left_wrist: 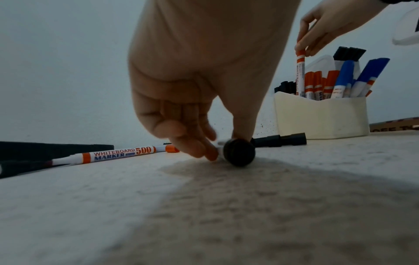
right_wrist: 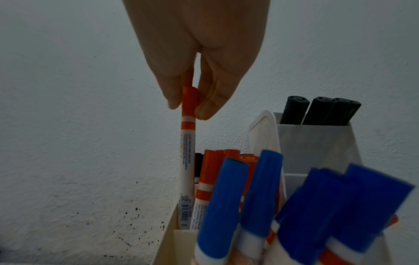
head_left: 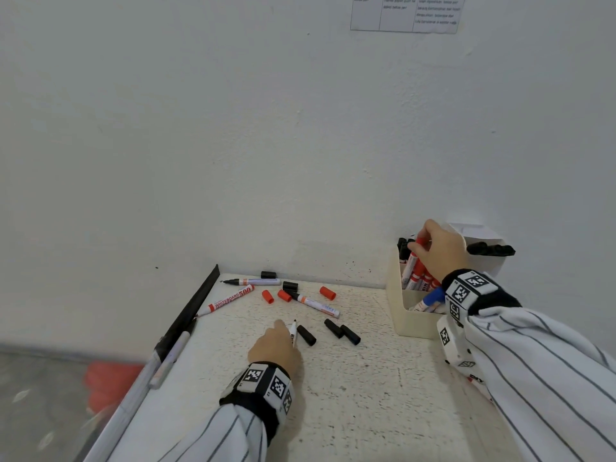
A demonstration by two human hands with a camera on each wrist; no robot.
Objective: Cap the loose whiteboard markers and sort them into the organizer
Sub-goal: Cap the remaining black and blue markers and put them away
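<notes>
Two things could bite us: our right hand [right_wrist: 195, 75] pinches a red marker [right_wrist: 187, 161] by its cap, half down in the organizer [left_wrist: 322, 116] below, so it could slip. Left hand [head_left: 275, 345] pinches an uncapped black marker [head_left: 293, 331]; caps [head_left: 306, 335] just beside may roll.

Loose markers [head_left: 316, 303] and caps [head_left: 327, 293] lie on table [head_left: 383, 395], left of organizer [head_left: 411, 323].

Cream organizer [head_left: 411, 323], striped sleeve [head_left: 540, 368]
</notes>
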